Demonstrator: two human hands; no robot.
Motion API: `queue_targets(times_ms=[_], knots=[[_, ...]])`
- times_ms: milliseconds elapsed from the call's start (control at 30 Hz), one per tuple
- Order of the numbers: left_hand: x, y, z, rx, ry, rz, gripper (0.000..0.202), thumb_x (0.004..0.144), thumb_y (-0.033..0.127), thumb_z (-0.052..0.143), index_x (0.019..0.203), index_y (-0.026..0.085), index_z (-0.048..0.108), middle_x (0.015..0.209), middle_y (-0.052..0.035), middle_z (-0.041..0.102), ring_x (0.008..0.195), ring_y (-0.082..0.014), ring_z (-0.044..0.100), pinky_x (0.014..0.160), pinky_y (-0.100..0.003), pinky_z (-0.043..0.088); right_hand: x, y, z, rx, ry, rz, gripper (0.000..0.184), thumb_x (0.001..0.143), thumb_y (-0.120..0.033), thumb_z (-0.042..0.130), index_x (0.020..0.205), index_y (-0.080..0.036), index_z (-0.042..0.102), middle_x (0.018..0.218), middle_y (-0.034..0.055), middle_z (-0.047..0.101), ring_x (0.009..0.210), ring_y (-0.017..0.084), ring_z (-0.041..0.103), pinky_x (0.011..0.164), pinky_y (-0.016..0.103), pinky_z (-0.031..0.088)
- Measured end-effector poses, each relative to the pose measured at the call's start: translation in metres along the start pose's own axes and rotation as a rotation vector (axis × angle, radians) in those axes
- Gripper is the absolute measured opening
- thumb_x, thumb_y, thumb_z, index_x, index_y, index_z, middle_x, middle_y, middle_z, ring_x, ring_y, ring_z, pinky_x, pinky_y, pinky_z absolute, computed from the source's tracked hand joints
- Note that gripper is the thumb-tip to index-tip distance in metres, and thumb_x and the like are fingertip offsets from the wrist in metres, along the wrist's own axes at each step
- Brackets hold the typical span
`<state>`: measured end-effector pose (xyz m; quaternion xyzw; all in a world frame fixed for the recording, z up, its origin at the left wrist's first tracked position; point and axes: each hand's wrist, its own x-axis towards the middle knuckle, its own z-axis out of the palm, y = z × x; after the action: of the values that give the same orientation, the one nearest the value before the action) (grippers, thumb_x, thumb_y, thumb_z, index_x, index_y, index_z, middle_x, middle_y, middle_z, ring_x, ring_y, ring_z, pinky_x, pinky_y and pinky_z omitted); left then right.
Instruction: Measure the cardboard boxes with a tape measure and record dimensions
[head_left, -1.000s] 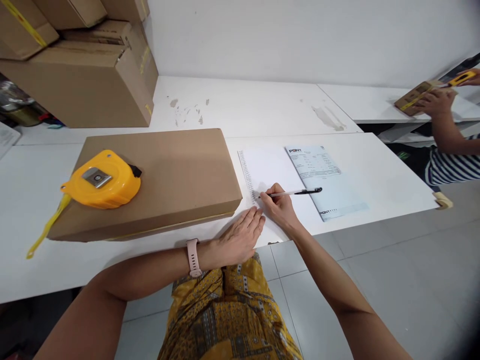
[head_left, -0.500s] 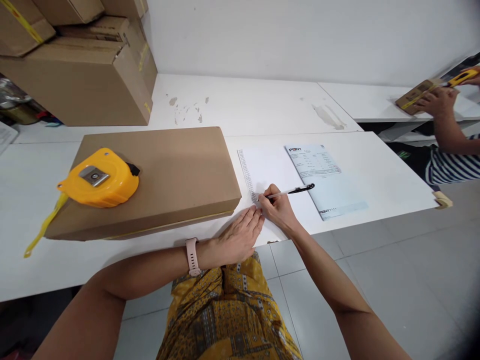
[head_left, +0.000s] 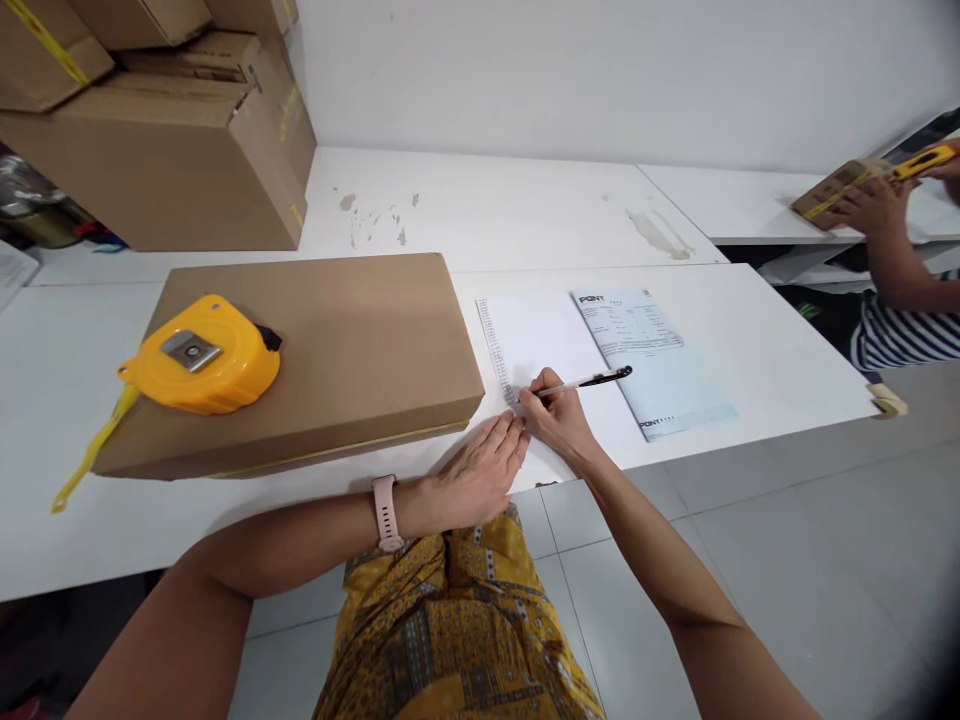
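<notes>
A pen with a clear barrel and black cap end is held in my right hand, its tip against a white sheet of paper. A column of small handwriting runs down the sheet's left edge. My left hand lies flat with fingers stretched over the sheet's lower left corner, beside my right hand. Left of the paper sits a closed cardboard box. On top of it rests a yellow tape measure, a short length of yellow tape hanging out. A light blue printed booklet lies along the paper's right side.
Large cardboard boxes are stacked at the back left against the wall. The white table has its front edge close to my body. At far right, a co-worker's hand steadies a small box, with a yellow tool above it.
My hands, the pen and the paper stay almost in place. The whole view has shifted very slightly. At far right, the co-worker's yellow tool has moved a little.
</notes>
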<state>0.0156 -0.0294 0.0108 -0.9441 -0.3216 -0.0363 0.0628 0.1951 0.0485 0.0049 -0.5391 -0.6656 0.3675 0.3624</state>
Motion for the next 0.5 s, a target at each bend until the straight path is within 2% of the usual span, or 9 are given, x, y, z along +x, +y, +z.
queue_targets(times_ms=[300,500], knots=[[-0.0007,-0.0007,-0.0039,-0.059,-0.028,-0.007,0.079,0.094,0.042,0.055,0.150,-0.009,0.033,0.159,-0.0326,0.035,0.148,-0.0413,0.035,0.125,-0.048,0.019,0.0005,-0.0006,0.0001,-0.010,-0.006,0.003,0.021,0.087,-0.031,0.057,0.073,-0.024,0.043,0.055,-0.0067,0.041,0.052,0.012,0.039,0.052,0.028,0.030],[-0.0010,-0.0010,-0.0043,-0.047,-0.025,-0.002,0.077,0.095,0.041,0.053,0.150,-0.009,0.034,0.158,-0.0317,0.037,0.148,-0.0411,0.035,0.125,-0.048,0.019,0.0005,-0.0005,0.0004,-0.008,-0.002,0.004,0.021,0.087,-0.030,0.057,0.072,-0.024,0.043,0.055,-0.0068,0.041,0.052,0.012,0.038,0.052,0.027,0.030]])
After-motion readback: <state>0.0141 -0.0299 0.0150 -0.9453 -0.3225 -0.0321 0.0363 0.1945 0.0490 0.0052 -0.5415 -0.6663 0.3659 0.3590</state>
